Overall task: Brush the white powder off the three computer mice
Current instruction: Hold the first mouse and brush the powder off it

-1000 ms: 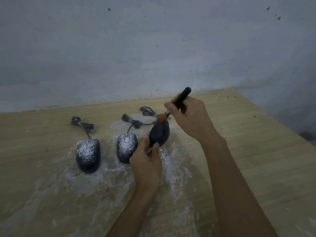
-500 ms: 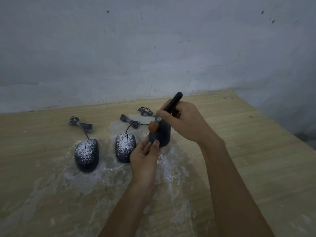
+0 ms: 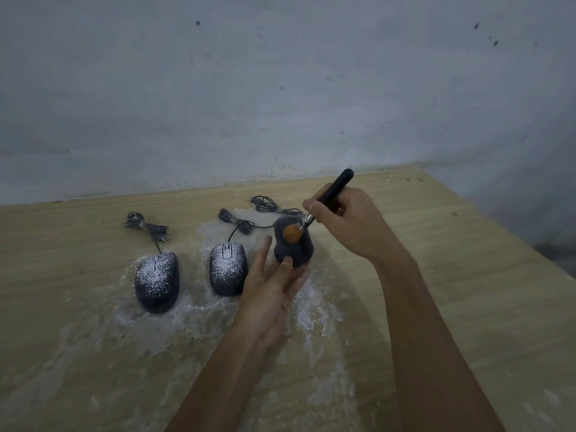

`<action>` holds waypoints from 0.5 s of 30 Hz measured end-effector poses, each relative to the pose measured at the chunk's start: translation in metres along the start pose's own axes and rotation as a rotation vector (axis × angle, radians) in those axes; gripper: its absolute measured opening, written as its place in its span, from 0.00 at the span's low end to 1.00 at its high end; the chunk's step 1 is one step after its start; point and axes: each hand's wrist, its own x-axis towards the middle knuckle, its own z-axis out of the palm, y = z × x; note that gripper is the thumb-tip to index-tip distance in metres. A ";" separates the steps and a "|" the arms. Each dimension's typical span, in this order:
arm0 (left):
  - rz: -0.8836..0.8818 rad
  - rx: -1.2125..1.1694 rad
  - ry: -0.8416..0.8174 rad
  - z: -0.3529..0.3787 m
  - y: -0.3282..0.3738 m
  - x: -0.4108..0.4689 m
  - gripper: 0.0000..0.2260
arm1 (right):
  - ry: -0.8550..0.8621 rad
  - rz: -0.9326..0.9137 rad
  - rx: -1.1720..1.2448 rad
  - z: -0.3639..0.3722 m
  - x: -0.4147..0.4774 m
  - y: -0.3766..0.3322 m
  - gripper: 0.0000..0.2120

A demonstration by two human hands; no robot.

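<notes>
The right-hand mouse [image 3: 293,246] is tilted up off the wooden table [image 3: 467,275], gripped at its near end by the left hand [image 3: 271,288]. The right hand [image 3: 349,222] clamps a black-handled brush [image 3: 324,204] (orange bristles on the mouse). Two powdered mice [image 3: 229,268] [image 3: 157,280] lie left of it, in spilled powder [image 3: 314,313].

"What is at the bottom?"

"A wooden table [image 3: 467,291]. It goes up to a grey wall [image 3: 280,88]."

"What lies on it?"

"Two dark mice. The left mouse [image 3: 156,281] and the middle mouse [image 3: 228,269] sit side by side, both speckled white. White powder [image 3: 314,310] is spread over the wood around them. Three bundled cords lie behind, nearer the wall: the left cord [image 3: 146,227], the middle cord [image 3: 233,220] and the right cord [image 3: 268,204]."
</notes>
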 end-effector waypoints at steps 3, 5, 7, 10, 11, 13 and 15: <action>0.014 0.035 -0.015 0.001 -0.001 -0.001 0.26 | -0.076 -0.024 -0.038 -0.001 -0.003 -0.001 0.08; -0.003 0.022 0.001 0.002 -0.002 0.000 0.25 | -0.169 -0.015 -0.068 -0.002 -0.006 -0.001 0.08; -0.019 0.014 0.023 0.004 -0.003 0.001 0.23 | -0.244 0.023 -0.083 -0.001 -0.011 0.001 0.09; -0.019 0.012 0.051 0.005 -0.006 0.002 0.20 | -0.158 0.010 -0.021 0.001 -0.015 0.003 0.08; -0.014 0.014 0.063 0.006 -0.006 0.001 0.19 | -0.084 -0.004 0.004 0.002 -0.015 0.004 0.07; -0.014 0.012 0.090 0.006 -0.005 0.000 0.19 | 0.010 -0.017 -0.001 0.004 -0.014 0.005 0.08; -0.018 -0.005 0.100 0.006 -0.005 0.000 0.18 | -0.066 -0.020 -0.076 0.006 -0.014 0.007 0.09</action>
